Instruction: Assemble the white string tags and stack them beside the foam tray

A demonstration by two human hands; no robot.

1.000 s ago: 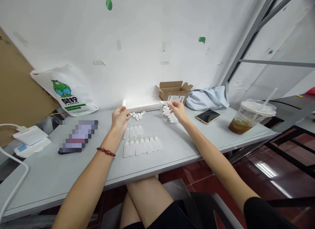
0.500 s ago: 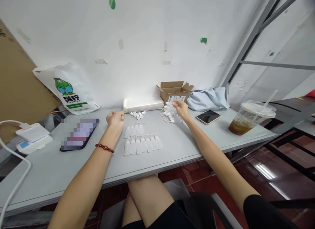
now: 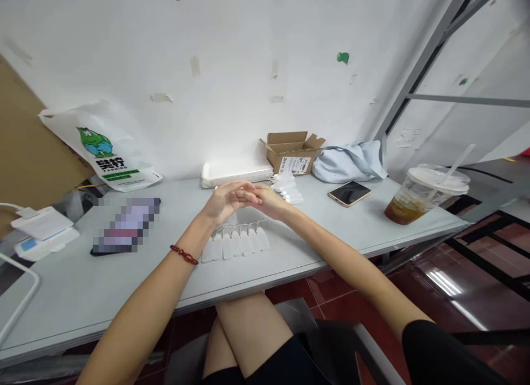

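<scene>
My left hand (image 3: 223, 200) and my right hand (image 3: 271, 201) meet above the grey table (image 3: 314, 236), fingertips touching. Both have their fingers pinched together, and whatever lies between them is hidden. Just below them is a row of small white tags with string loops (image 3: 236, 243); the hands cover a second row behind it. A loose heap of the same white tags (image 3: 290, 187) lies just beyond my right hand. A flat white tray (image 3: 234, 172) stands against the wall behind the hands. A red bead bracelet (image 3: 184, 254) is on my left wrist.
An open cardboard box (image 3: 292, 150), a pale blue cloth (image 3: 351, 161), a phone (image 3: 350, 193) and an iced drink with a straw (image 3: 422, 196) stand at the right. At the left are a printed plastic bag (image 3: 103, 153), a blurred dark phone (image 3: 124, 226), a white device (image 3: 39, 230) and a cable.
My right hand left the heap of tags and came to the middle. My left hand moved right to meet it. The small white caps by the tray are now hidden.
</scene>
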